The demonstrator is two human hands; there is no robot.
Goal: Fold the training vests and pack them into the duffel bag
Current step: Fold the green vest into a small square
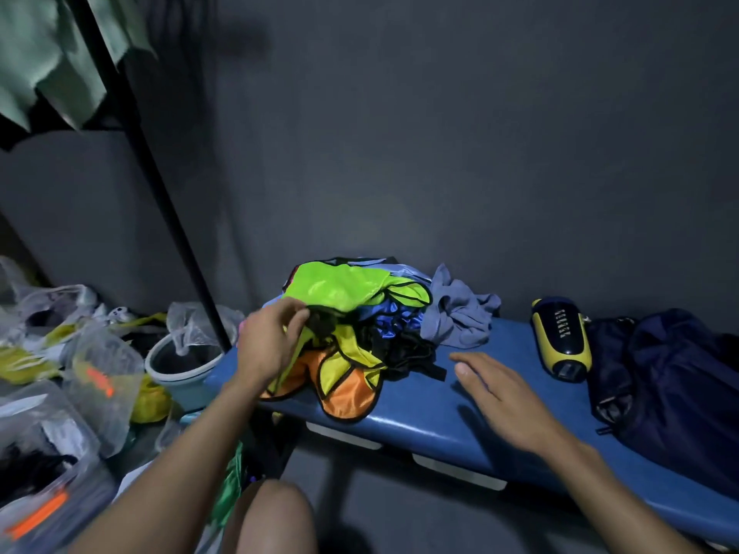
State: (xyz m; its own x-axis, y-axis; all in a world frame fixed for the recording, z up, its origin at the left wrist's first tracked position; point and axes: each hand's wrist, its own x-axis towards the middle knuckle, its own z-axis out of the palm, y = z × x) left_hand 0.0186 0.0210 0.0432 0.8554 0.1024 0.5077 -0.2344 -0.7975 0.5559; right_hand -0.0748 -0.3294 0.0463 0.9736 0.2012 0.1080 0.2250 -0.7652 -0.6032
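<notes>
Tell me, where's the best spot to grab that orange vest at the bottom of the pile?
Probably the black-trimmed lobe of the orange vest that hangs off the front edge of the blue bench. It lies free of the pile, so a pinch grip from the near side, below the bench edge, looks easiest. The rest lies under the yellow vest, so it would need sliding out.

Both bare arms reached forward.
The left hand (268, 342) curled its fingers in a pinch; the right hand (504, 395) lay flat, fingers straight.

One heap of vests (352, 325), perhaps five; one duffel bag (676, 389); one bottle (562, 337); two hands.
</notes>
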